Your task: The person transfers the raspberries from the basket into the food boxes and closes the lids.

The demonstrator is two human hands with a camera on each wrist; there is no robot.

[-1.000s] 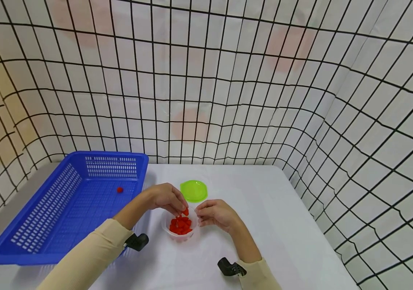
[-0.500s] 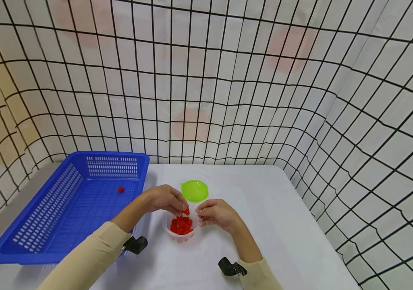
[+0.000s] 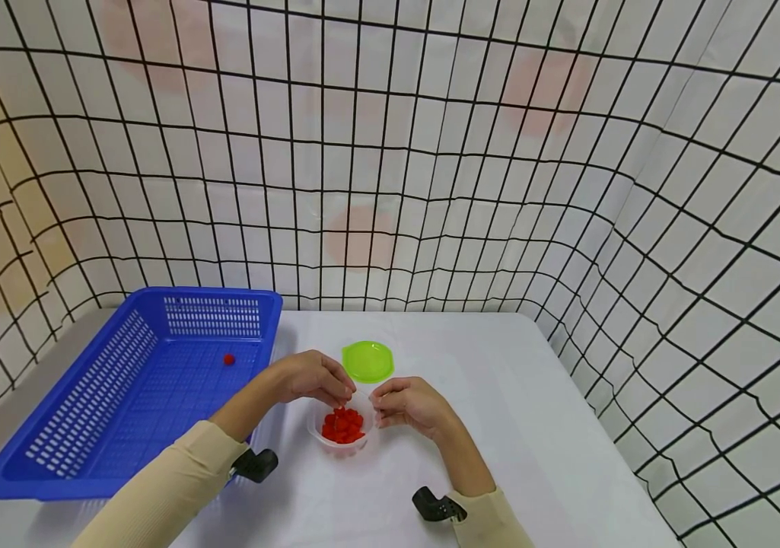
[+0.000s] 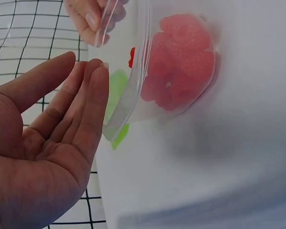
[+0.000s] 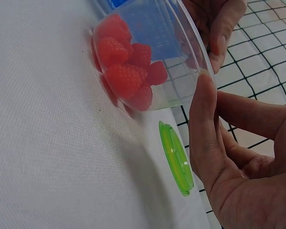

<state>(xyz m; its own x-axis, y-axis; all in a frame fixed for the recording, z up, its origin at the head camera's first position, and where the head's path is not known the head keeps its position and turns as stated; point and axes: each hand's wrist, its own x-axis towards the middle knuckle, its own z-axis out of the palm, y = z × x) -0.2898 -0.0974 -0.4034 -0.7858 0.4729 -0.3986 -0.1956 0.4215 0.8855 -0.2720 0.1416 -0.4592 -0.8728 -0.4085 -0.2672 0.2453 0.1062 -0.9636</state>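
A clear plastic bowl (image 3: pixel 313 426) holds several red raspberries (image 3: pixel 342 428) on the table. My left hand (image 3: pixel 316 378) hovers over its left rim, thumb apart from the relaxed fingers. The left wrist view shows nothing between thumb and fingers (image 4: pixel 91 114); a small red bit (image 4: pixel 132 57) shows at the bowl's rim. On the opposite side, my right hand (image 3: pixel 412 406) rests fairly straight fingertips (image 5: pixel 206 90) against the rim. A green lid (image 3: pixel 367 361) lies behind the bowl, apart from both hands.
A blue slotted basket (image 3: pixel 122 411) stands at the left, with one red raspberry (image 3: pixel 228 359) on its floor. White cloth covers the table (image 3: pixel 485 358). Black grid netting (image 3: pixel 390 160) rises behind and along the sides.
The left fingers held a raspberry above the bowl in the earlier head frames; it has now left their grip. The left hand stays over the rim, and the right hand has barely moved.
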